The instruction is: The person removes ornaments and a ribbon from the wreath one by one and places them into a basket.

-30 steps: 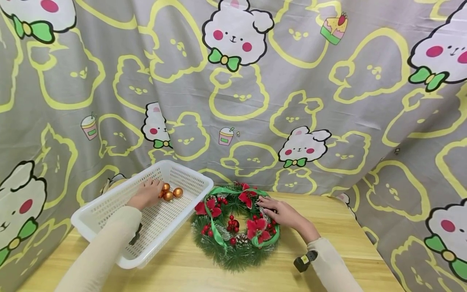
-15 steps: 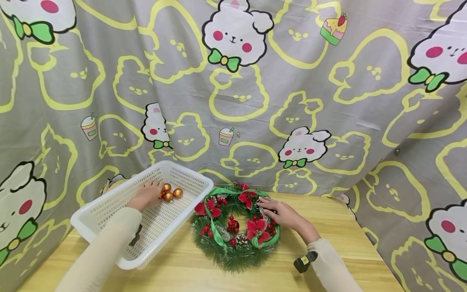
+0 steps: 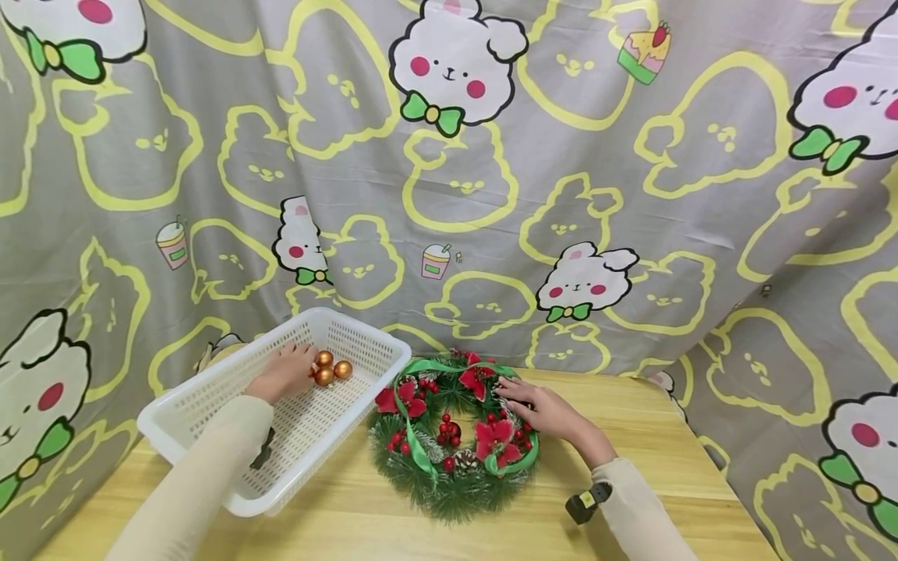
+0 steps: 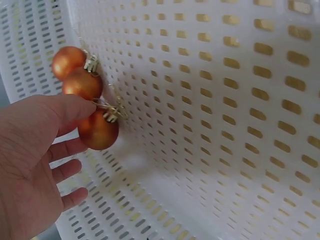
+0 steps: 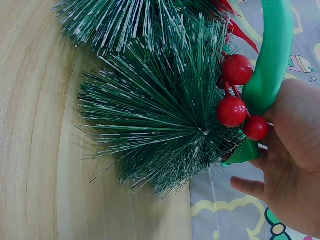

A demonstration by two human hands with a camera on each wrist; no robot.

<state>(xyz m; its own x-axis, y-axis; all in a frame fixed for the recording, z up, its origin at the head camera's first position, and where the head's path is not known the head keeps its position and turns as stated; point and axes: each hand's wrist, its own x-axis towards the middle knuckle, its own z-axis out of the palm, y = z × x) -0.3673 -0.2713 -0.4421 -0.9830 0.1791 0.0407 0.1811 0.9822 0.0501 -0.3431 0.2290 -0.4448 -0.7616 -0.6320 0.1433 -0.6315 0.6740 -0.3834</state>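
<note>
In the head view my left hand reaches into a white perforated plastic basket. Shiny copper-orange baubles with gold caps lie clustered at its fingertips. Up close in the left wrist view, thumb and index finger pinch at the gold string of the nearest bauble; the other fingers are loosely bent. My right hand holds the right side of a green Christmas wreath. Its thumb and fingers lie around the green ribbon and red berries, the fingertips partly hidden.
Wooden table under both. Red flowers, a pine cone and the ribbon decorate the wreath, which lies close to the basket's right side. A patterned grey curtain hangs behind the table. A black device sits at the right wrist.
My left hand and the baubles beside it have shifted very slightly to the right inside the basket. The right hand and the wreath stay in place.
</note>
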